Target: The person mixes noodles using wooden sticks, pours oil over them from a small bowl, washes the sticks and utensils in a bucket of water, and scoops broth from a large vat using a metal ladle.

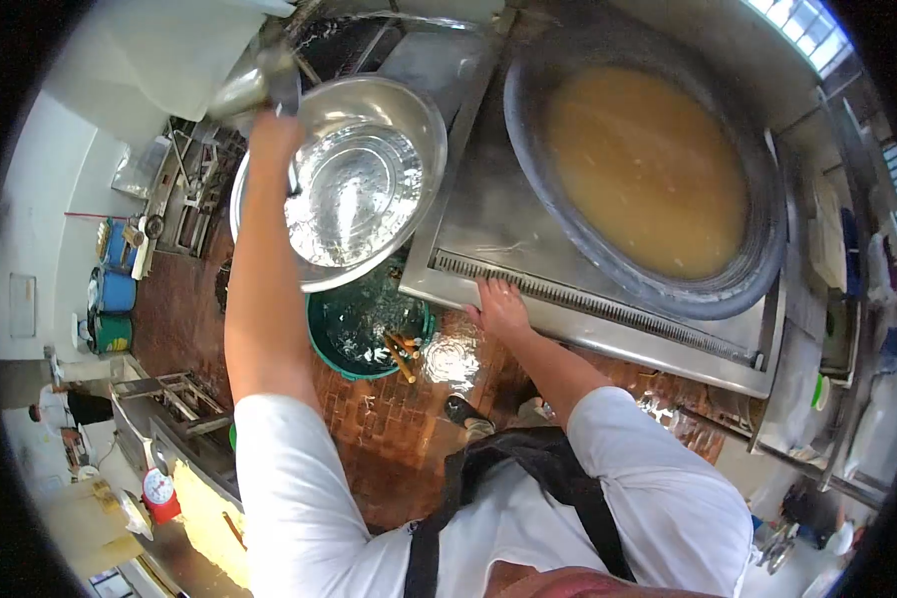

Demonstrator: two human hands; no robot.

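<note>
My left hand point(274, 137) is raised at the upper left, over the rim of a large shiny metal basin point(424, 120). Its fingers are closed round a dark, motion-blurred object point(282, 83), too smeared to name. Clear liquid seems to lie in the basin. My right hand point(501, 307) rests palm down, fingers apart and holding nothing, on the front edge of the steel counter point(508, 239). Beyond it, a wide dark pan point(558, 204) set into the counter holds cloudy brownish liquid point(648, 169).
Below the basin, a green tub point(319, 344) of water holds wooden handles point(401, 357). The brick floor point(369, 429) is wet. At the left are a red scale point(159, 493), blue containers point(118, 289) and another person point(60, 409). Metal racks point(842, 299) line the right.
</note>
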